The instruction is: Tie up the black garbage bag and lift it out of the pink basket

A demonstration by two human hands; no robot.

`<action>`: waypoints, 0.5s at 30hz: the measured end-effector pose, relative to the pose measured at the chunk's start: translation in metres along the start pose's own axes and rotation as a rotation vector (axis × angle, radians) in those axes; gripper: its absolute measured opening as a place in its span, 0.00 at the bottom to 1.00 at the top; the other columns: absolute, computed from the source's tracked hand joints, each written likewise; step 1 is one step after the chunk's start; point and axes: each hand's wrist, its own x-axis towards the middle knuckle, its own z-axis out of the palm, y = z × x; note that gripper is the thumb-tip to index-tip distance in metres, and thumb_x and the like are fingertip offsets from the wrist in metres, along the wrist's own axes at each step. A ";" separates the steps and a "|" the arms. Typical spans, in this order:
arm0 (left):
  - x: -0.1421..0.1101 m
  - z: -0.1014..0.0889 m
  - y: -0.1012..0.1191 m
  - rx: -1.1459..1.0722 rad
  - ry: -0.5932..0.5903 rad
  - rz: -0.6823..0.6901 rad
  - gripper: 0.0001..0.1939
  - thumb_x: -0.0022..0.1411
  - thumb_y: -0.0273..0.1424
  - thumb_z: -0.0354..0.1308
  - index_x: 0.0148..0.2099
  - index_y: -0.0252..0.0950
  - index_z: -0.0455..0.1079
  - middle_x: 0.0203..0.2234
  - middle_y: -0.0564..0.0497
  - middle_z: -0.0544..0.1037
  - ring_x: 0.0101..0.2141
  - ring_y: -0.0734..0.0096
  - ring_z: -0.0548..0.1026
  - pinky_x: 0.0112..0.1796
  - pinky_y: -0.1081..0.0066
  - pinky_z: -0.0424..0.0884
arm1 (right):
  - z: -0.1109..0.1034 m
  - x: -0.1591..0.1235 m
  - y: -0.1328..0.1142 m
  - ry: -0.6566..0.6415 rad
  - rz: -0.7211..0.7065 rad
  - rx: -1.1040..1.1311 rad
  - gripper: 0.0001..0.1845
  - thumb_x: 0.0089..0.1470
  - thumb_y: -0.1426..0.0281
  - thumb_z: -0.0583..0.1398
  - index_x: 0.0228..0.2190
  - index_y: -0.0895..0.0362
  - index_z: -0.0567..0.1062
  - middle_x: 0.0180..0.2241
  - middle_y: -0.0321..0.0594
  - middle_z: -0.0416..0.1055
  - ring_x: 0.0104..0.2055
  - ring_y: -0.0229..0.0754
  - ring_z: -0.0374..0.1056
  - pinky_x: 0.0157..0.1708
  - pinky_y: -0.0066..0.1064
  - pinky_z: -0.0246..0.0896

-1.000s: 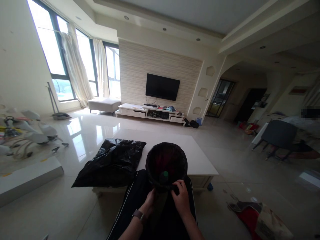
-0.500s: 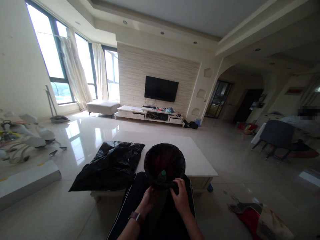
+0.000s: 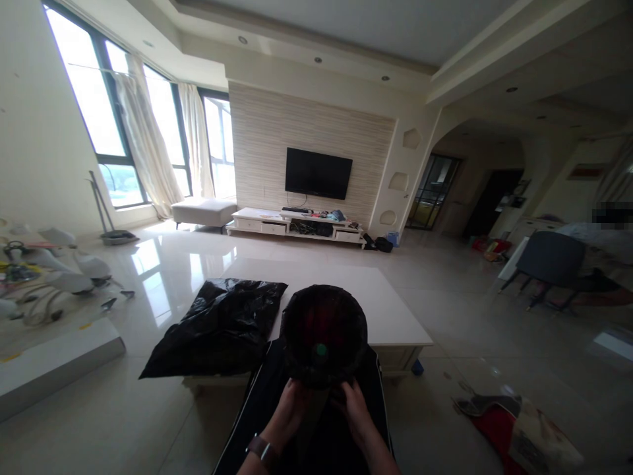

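A round trash bin [image 3: 324,379] lined with a black bag stands between my thighs, its mouth tilted toward me. Inside it I see a bottle with a green cap [image 3: 321,349] and a dark red patch. My left hand [image 3: 293,399], with a watch on the wrist, is closed on the near left side below the rim. On the near right side my right hand [image 3: 350,401] grips the bin too, its fingertips partly hidden under the rim. A flat black plastic bag [image 3: 222,326] lies to the left on the white low table [image 3: 383,310].
A long pale box [image 3: 59,366] lies on the floor at left, near pale jointed equipment [image 3: 69,277]. A red and beige bag [image 3: 524,432] is on the floor at right. A person [image 3: 598,247] sits by a grey chair [image 3: 546,264] farther right.
My right hand has moved down from the bin's rim to its side below. The bin's mouth has tipped slightly more toward me. The black bag on the table has stayed put.
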 end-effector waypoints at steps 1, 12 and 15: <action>-0.002 -0.003 -0.002 -0.008 -0.029 0.004 0.06 0.62 0.24 0.67 0.42 0.36 0.77 0.38 0.46 0.84 0.39 0.62 0.83 0.44 0.66 0.77 | 0.003 -0.006 0.003 -0.060 0.088 0.056 0.25 0.50 0.55 0.69 0.48 0.52 0.76 0.44 0.45 0.81 0.44 0.51 0.78 0.42 0.43 0.73; -0.001 -0.018 -0.019 0.055 -0.042 -0.014 0.15 0.52 0.26 0.76 0.40 0.36 0.74 0.34 0.49 0.82 0.34 0.67 0.82 0.39 0.70 0.77 | 0.007 -0.009 0.014 -0.158 0.242 0.471 0.10 0.46 0.64 0.72 0.33 0.53 0.82 0.34 0.37 0.84 0.39 0.44 0.80 0.46 0.37 0.72; -0.004 -0.017 -0.027 0.138 -0.066 -0.004 0.19 0.49 0.30 0.78 0.40 0.35 0.75 0.35 0.48 0.83 0.33 0.67 0.81 0.37 0.71 0.76 | 0.005 -0.005 0.018 -0.126 0.219 0.458 0.10 0.47 0.65 0.71 0.34 0.53 0.82 0.35 0.37 0.84 0.37 0.44 0.79 0.44 0.37 0.73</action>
